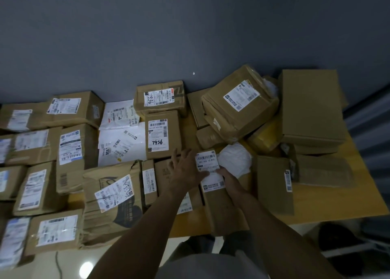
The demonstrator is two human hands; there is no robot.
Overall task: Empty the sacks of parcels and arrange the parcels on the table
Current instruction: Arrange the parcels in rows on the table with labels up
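Parcels (71, 150) already set label-up in close rows over the left and middle of the counter (329, 204). Judged that part done. Left loose: a tumbled heap (240, 103) at the far right corner, boxes leaning on one another, with a white bag (236, 158) just in front. Saw no sacks anywhere, so could not say whether any remained to empty. Guessed the work well past half, with the heap yet to straighten.

Long brown parcel (223, 207) at the front edge, near end hanging over that edge, label upward. Left hand (185, 169) flat, fingers (174, 155) spread and straight, thumb against the parcel's label, the rest reaching onto the neighbouring box (163, 173). Right hand (226, 174) at the parcel's right side beside the label; fingers mostly hidden, so could not tell whether gripping or only steadying.
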